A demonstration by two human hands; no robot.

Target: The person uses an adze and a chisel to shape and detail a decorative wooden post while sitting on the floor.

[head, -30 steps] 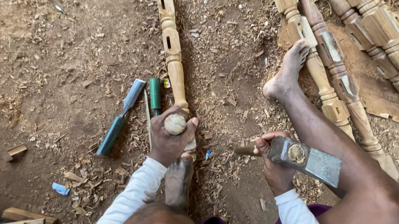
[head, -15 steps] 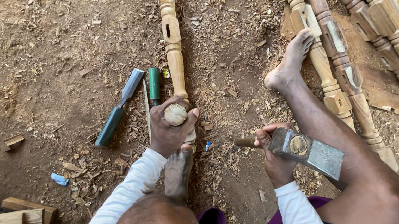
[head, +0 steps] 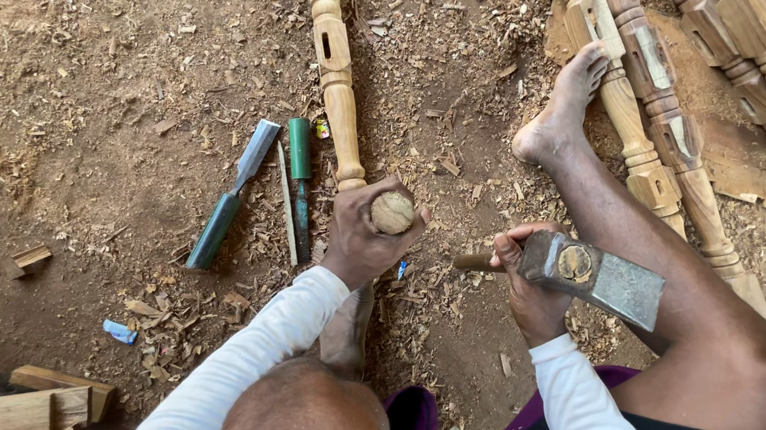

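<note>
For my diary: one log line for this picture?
left hand: grips chisel handle | right hand: holds hatchet | turned post: on ground

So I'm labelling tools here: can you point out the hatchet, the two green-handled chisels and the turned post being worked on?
hatchet [head: 605, 281], head view, on its metal head.
green-handled chisels [head: 223, 215], head view, on the left one's handle.
turned post [head: 341, 110], head view, on its rounded shaft.

The one head-worn camera looks steeply down, close above the seated person's arms, onto the dirt floor [head: 39, 145].
</note>
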